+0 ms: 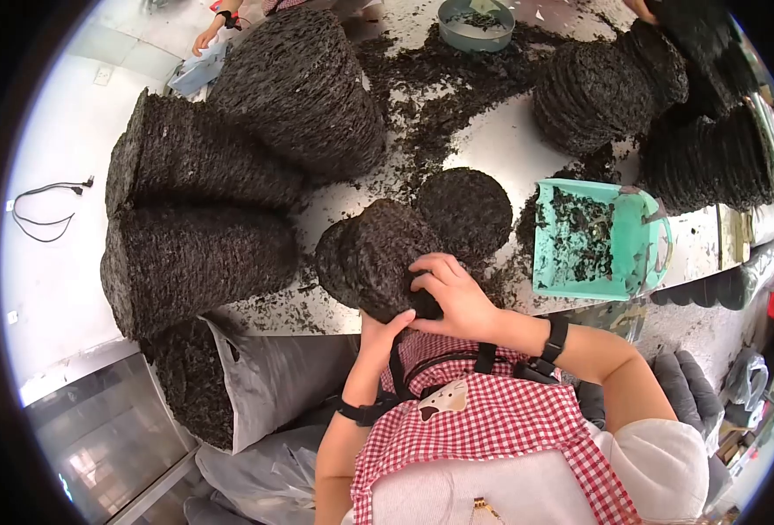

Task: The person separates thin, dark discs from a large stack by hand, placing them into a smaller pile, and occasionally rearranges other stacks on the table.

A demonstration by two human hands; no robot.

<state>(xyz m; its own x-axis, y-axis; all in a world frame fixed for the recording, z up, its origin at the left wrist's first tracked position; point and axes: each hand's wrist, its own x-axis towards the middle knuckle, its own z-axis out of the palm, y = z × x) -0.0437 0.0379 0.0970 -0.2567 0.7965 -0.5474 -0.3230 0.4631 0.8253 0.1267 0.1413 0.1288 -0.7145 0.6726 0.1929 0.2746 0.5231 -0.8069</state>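
Near the table's front edge sits a short stack of round, dark dried seaweed cakes (pixel 378 249), leaning in two overlapping parts. My right hand (pixel 458 299) is curled over its right side, with bent fingertips on the dark surface. At the lower edge, my left hand (pixel 380 337) grips the stack from below, its thumb on top and its other fingers hidden under the seaweed. The two thumbs nearly meet. Just behind my right hand, a single flat seaweed cake (pixel 465 214) lies on the table.
Tall seaweed stacks (pixel 203 258) stand at left, others (pixel 592 92) at right. A green dustpan-like tray (pixel 540 262) holds scraps. Loose flakes surround a round basin (pixel 477 37) at the back. Another person's hand (pixel 207 39) shows far left. A filled sack (pixel 273 376) is below the edge.
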